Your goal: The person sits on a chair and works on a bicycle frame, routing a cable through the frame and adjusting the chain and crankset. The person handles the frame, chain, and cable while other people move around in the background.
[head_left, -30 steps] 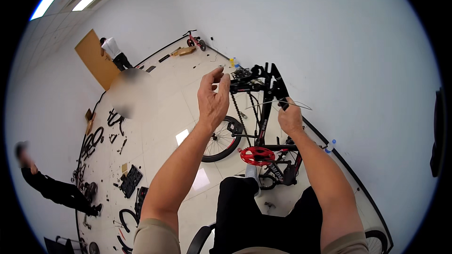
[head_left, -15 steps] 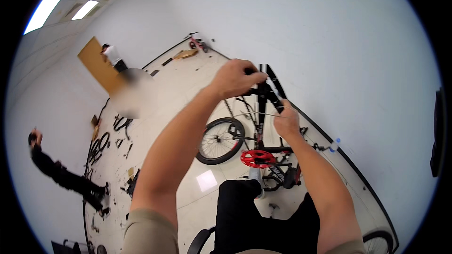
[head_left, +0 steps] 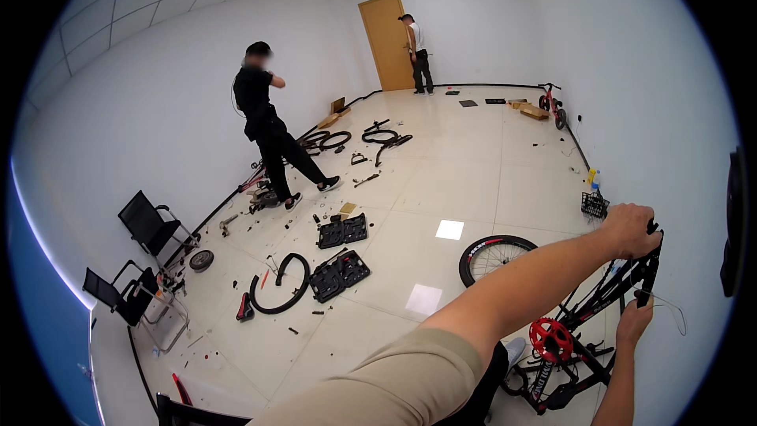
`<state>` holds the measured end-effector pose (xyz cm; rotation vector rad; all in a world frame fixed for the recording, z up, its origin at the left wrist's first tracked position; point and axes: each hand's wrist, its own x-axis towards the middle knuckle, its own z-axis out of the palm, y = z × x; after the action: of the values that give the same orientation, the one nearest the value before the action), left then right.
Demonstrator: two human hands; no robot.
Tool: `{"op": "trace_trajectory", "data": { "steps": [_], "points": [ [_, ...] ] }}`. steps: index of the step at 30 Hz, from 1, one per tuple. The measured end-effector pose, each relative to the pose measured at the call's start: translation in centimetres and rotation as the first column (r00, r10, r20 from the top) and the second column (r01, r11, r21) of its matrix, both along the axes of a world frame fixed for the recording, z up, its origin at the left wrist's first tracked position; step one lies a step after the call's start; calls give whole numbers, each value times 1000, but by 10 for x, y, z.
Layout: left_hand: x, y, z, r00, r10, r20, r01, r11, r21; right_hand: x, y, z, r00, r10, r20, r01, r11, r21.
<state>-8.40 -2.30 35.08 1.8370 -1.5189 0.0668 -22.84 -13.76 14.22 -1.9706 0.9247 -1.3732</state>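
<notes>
A black bicycle frame (head_left: 597, 304) with a red chainring (head_left: 551, 339) stands tilted at the lower right, close to my legs. Around a black tube at its upper end my left hand (head_left: 631, 230) is closed, its fingertips mostly hidden. Just below, my right hand (head_left: 635, 320) is closed on a black part of the same frame. Near that hand a thin pale cable (head_left: 670, 304) loops out toward the wall. Behind my left forearm shows a spoked wheel with a black tyre (head_left: 467, 267), partly covered.
Two opened black tool cases (head_left: 341, 274) lie on the tiled floor beside a loose tyre (head_left: 306, 276) and a saddle (head_left: 244, 308). Chairs (head_left: 150, 221) stand at the left. One person in black (head_left: 264, 122) is mid-floor; another (head_left: 418, 55) stands by the door.
My view has swung left and up, so the bicycle frame now sits at the right edge and more of the room shows. Both hands stay at the frame's upper end.
</notes>
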Motion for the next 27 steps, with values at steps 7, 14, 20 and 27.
{"op": "trace_trajectory", "data": {
  "steps": [7,14,20,27],
  "points": [
    [-3,-6,-14,977,65,-202,-84,992,-90,2,5,6,999,-14,44,14,1000,-6],
    [0,-4,-27,905,37,-424,-109,983,-147,3,4,3,999,3,46,-5,999,43],
    [-1,-13,-45,814,-30,-580,-159,949,-272,3,8,7,998,-2,64,1,1000,7],
    [0,-31,-69,596,-201,-777,-217,892,-397,2,13,13,998,12,69,-15,999,49]
  ]
}}
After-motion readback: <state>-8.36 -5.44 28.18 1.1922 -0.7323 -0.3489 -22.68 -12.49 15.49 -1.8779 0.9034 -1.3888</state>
